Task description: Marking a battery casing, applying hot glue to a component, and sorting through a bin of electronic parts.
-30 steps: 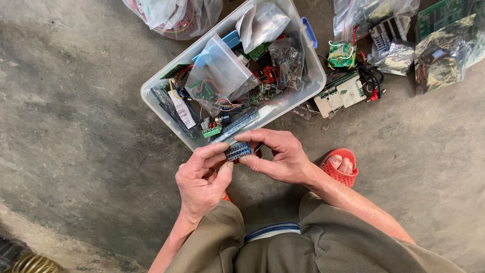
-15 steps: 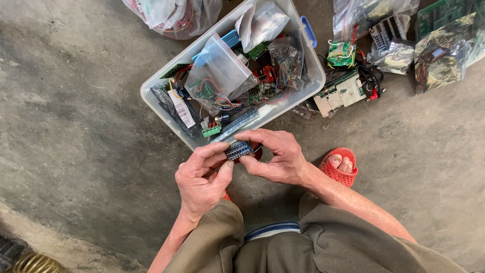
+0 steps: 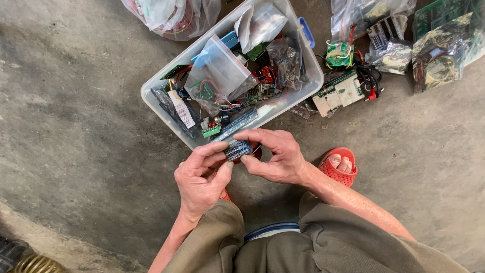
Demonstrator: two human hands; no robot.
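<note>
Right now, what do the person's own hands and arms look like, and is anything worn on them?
Both the left hand and right hand are bare: no gloves, rings or watch visible. Both forearms are bare too, with no sleeves in view. The knuckles look creased and veiny.

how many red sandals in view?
1 clearly: red sandal on the foot right of the right hand. A red sliver under the left hand may be a second.

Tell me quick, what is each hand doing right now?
Left hand: closed, fingers pinching the small blue component.
Right hand: closed, pinching the other end of the same blue component.
</note>
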